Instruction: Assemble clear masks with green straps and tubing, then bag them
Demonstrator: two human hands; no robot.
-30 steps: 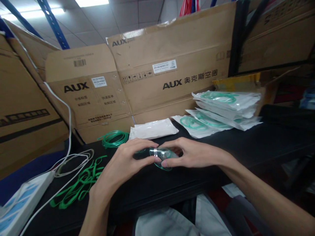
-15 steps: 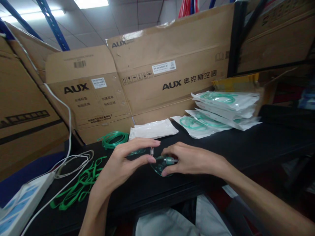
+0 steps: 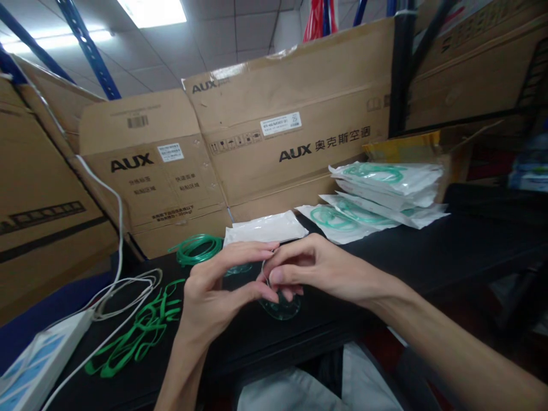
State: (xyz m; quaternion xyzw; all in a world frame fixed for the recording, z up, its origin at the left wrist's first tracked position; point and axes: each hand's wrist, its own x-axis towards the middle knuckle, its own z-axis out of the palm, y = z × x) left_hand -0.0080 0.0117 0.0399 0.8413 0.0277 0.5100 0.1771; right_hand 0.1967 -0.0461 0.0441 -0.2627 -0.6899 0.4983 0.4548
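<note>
My left hand (image 3: 226,279) has its thumb and forefinger closed on the ends of a thin pale strip (image 3: 265,273), which looks slightly bent. Fingers of my right hand (image 3: 314,268) pinch the same strip from the right, so the two hands nearly meet. Just below my right fingers, a clear green oxygen mask (image 3: 282,308) lies on the black table (image 3: 240,348), its upper part hidden by the hand. Another clear green piece (image 3: 238,268) shows partly behind my left hand.
Green straps (image 3: 141,334) and coiled green tubing (image 3: 199,250) lie left of my hands, near a white power strip (image 3: 47,357) with cables. White packets (image 3: 385,197) are stacked at right, and a white packet (image 3: 265,227) lies behind. Cardboard boxes (image 3: 282,171) wall the back.
My right hand has left the mask's connector and moved up and left to the strip in my left fingers. The strip was straight before and now looks bent.
</note>
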